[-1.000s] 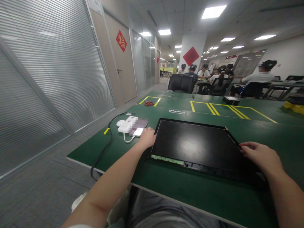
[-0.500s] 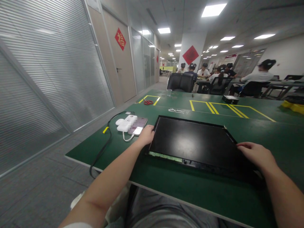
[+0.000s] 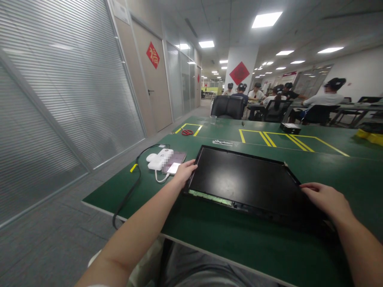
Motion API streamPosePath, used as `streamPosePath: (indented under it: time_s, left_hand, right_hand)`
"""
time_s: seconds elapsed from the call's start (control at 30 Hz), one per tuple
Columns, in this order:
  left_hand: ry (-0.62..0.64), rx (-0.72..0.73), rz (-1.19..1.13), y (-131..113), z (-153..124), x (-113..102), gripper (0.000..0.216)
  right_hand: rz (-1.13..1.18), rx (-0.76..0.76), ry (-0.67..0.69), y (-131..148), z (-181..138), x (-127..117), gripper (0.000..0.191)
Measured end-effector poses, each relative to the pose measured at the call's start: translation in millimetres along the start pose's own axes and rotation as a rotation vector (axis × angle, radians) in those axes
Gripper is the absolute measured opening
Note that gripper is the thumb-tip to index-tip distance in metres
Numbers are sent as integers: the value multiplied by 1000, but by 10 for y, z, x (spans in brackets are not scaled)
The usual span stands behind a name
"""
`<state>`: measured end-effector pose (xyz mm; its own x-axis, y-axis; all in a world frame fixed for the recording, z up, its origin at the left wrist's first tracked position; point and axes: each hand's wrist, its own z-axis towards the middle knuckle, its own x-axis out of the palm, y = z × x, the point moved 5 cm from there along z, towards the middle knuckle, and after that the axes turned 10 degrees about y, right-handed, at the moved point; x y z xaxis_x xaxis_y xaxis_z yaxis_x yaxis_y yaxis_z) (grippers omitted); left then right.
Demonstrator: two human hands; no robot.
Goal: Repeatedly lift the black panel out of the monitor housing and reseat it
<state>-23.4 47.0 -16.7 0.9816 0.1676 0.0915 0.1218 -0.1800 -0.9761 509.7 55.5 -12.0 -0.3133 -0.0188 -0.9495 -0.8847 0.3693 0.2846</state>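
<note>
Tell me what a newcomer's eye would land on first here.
Probably the large black panel in the foreground, with the left grip and right grip at its opposite side edges. Beyond it, red-handled scissors and yellow tape outlines stand out on the green table. In the background, a red diamond catches the eye on the white pillar.

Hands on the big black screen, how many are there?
2. The left hand is at the left edge of the screen, and the right hand is at its right edge. No other hand shows on it.
</note>
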Motion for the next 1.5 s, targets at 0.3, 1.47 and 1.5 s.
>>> streamPosePath:
  time_s: [0.3, 1.47, 1.5]
  left_hand:
    - [-7, -19, -73, 15, 17, 6, 45]
    - [95, -85, -180, -4, -9, 120, 57]
    - [104, -87, -176, -9, -20, 124, 63]
  right_hand:
    - [15, -7, 9, -11, -10, 22, 41]
    - [-85, -2, 87, 26, 27, 88, 49]
    - [-85, 1, 89, 36, 17, 84, 49]
